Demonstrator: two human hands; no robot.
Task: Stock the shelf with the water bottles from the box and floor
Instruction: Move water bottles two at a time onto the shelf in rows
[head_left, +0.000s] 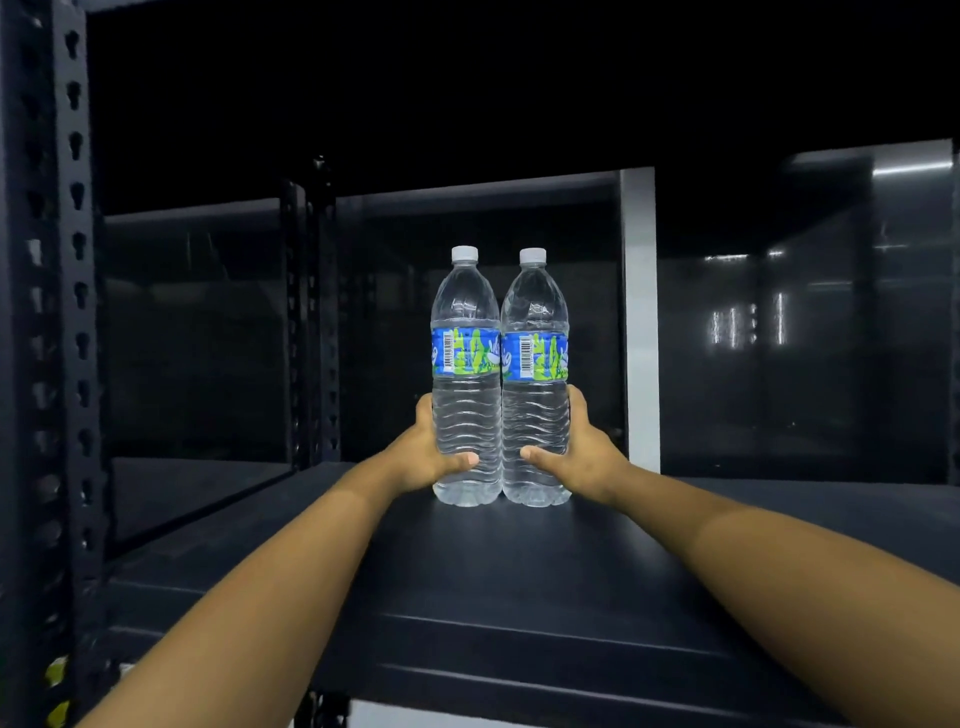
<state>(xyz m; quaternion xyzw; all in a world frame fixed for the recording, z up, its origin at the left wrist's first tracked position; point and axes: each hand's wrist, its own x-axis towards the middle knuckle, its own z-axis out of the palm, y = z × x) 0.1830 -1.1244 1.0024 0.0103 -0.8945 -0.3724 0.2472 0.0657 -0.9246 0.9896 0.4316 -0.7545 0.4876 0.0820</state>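
Bottles, two of them, stand upright and touching side by side on the dark shelf board (519, 571), well in from its front edge, and I have one in each hand. Nearest me, my forearms reach in over the board's front lip. My left hand (423, 452) wraps the lower body of the left bottle (466, 379), thumb across the front and fingers curled round the far side; my right hand (582, 452) holds the right bottle (535, 384) the same way, low down, below the blue and green label. Both grips are closed round the ribbed plastic, neither wide nor loose.

Both bases look to be down on the board, so I judge this as the setting-down step. To do it well I would keep the pair square and pressed together, make sure each base sits flat before easing my fingers off, and let go outward to the sides so I don't tip the tall bottles. Holding low helps; the weight is above my hands, so any twist could rock them.

Behind the bottles the shelf runs on to a dark back panel (467, 312), with a perforated upright (72, 312) at the left.
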